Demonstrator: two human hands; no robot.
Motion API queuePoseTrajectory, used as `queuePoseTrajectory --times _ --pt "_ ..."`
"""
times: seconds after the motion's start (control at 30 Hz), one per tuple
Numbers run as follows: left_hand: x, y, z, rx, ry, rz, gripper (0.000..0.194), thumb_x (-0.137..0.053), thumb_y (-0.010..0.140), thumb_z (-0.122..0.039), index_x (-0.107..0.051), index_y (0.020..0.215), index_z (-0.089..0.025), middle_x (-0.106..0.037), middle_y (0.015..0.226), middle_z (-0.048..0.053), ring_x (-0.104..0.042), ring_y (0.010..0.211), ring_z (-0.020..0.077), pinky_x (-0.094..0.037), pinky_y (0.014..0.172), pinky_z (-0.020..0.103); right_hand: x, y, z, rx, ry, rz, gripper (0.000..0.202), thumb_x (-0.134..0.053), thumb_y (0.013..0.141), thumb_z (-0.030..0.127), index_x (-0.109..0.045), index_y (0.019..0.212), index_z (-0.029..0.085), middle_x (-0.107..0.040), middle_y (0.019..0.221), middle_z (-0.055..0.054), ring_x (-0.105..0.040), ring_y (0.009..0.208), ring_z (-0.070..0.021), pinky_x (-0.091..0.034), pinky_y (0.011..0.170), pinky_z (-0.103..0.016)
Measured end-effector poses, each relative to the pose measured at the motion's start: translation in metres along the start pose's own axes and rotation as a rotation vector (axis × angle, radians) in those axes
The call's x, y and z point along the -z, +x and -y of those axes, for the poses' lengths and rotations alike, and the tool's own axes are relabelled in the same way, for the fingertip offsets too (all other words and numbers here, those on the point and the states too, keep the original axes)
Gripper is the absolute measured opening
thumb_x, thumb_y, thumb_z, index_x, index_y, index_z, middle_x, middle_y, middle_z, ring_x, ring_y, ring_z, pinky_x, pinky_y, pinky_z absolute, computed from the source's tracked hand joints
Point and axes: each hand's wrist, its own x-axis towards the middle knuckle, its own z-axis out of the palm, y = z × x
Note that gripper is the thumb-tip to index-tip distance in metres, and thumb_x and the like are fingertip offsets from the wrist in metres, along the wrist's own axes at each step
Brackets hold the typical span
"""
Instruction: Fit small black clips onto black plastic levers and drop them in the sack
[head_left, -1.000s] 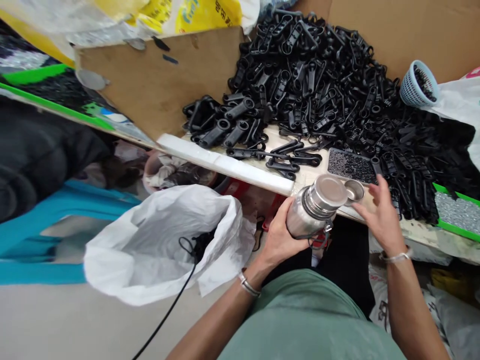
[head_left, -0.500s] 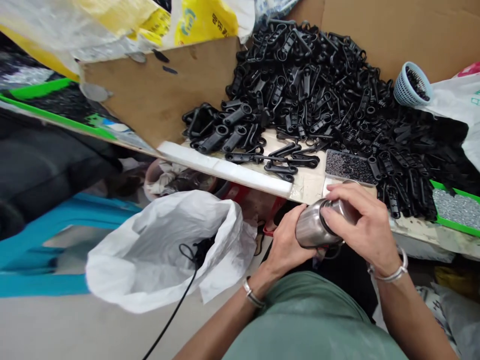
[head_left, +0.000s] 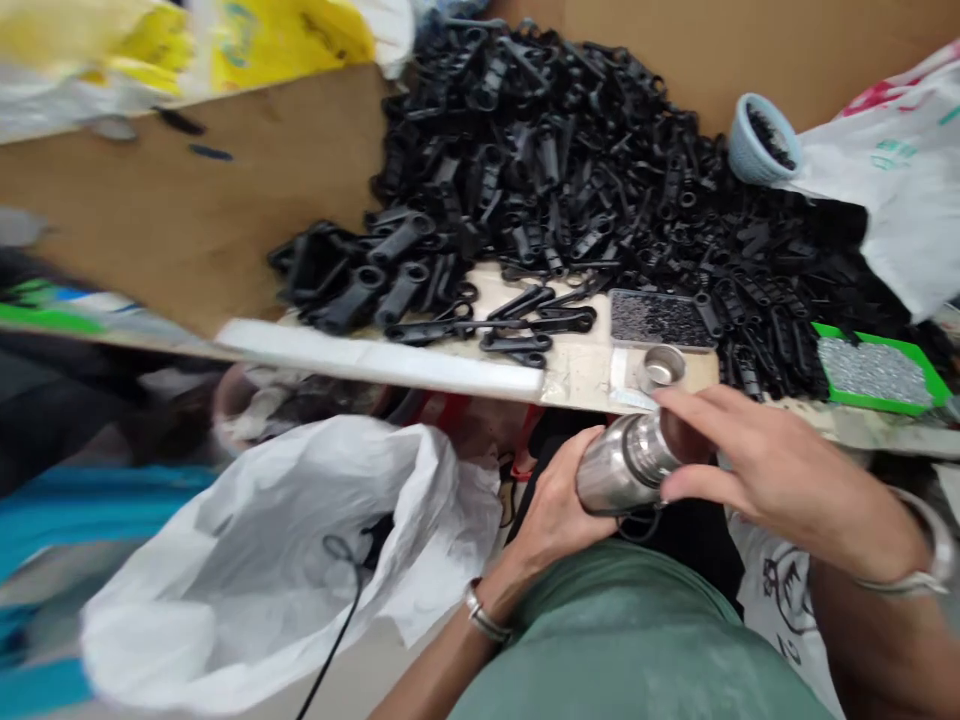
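A steel flask is held tilted above my lap, near the table's front edge, its top pointing right. My left hand is wrapped round its body from the left. On the other side, my right hand has its thumb and fingers closed about the flask's top, which is partly hidden by them. Just beyond, a small round steel cup rests on the tabletop.
Black plastic parts are heaped along the table. Near them are a clear tray of small dark pieces, a green tray of silvery pieces and a blue basket. A white bag stands open below left.
The view has shifted right. My right hand has turned and moved outward at the flask's top, exposing more of the ringed neck. The steel cup on the table is now uncovered.
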Motion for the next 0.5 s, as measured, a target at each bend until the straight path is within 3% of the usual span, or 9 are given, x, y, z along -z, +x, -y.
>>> queuePoseTrajectory --times 0.1,0.23,0.3,0.33,0.4,0.5 --pt "-0.002 -0.002 0.006 0.013 -0.021 -0.006 0.076 -0.074 0.062 -0.024 -0.047 0.133 -0.021 -0.065 0.124 0.008 -0.065 0.109 0.0275 -0.053 0.097 0.043 0.000 0.003 0.006 0.046 0.004 0.090 0.040 -0.056 0.095 0.037 -0.054 0.132 0.021 -0.064 0.104 -0.010 -0.063 0.093 -0.0226 -0.054 0.083 -0.039" --pt "-0.004 -0.003 0.012 0.043 -0.018 0.058 0.077 -0.075 0.062 -0.027 -0.049 0.134 -0.022 -0.066 0.123 0.007 -0.065 0.110 0.0310 -0.053 0.097 0.047 0.020 0.011 -0.019 0.456 0.081 0.258 0.035 -0.050 0.096 0.013 -0.057 0.129 0.021 -0.057 0.132 -0.011 -0.054 0.120 -0.0176 -0.042 0.104 -0.033" --pt "-0.006 -0.003 0.010 0.033 0.018 0.044 0.076 -0.075 0.062 -0.029 -0.049 0.134 -0.025 -0.067 0.121 0.005 -0.065 0.109 0.0314 -0.054 0.096 0.047 0.026 0.007 -0.025 0.523 0.112 0.260 0.039 -0.049 0.098 0.018 -0.051 0.137 0.019 -0.052 0.140 -0.011 -0.049 0.129 -0.0176 -0.038 0.108 -0.032" --pt "-0.008 -0.003 0.007 0.026 0.037 0.027 0.076 -0.075 0.063 -0.030 -0.049 0.134 -0.025 -0.068 0.120 0.004 -0.066 0.108 0.0313 -0.055 0.094 0.047 0.026 0.004 -0.023 0.459 0.106 0.221 0.044 -0.051 0.098 0.027 -0.046 0.141 0.019 -0.054 0.138 -0.013 -0.050 0.128 -0.0195 -0.040 0.106 -0.033" --pt "-0.010 -0.002 0.002 0.024 0.080 -0.010 0.075 -0.076 0.063 -0.031 -0.050 0.133 -0.025 -0.069 0.116 0.005 -0.068 0.102 0.0306 -0.058 0.087 0.044 0.022 -0.001 -0.010 0.181 0.039 0.143 0.058 -0.054 0.094 0.049 -0.044 0.143 0.020 -0.063 0.123 -0.014 -0.060 0.115 -0.0249 -0.048 0.094 -0.037" --pt "-0.011 0.003 -0.006 0.062 0.157 -0.027 0.071 -0.074 0.064 -0.034 -0.052 0.130 -0.023 -0.070 0.111 0.005 -0.070 0.095 0.0286 -0.059 0.079 0.040 0.017 -0.005 0.012 -0.157 -0.107 0.146 0.057 -0.045 0.093 0.062 -0.057 0.126 0.017 -0.069 0.090 -0.011 -0.067 0.085 -0.0267 -0.051 0.073 -0.038"
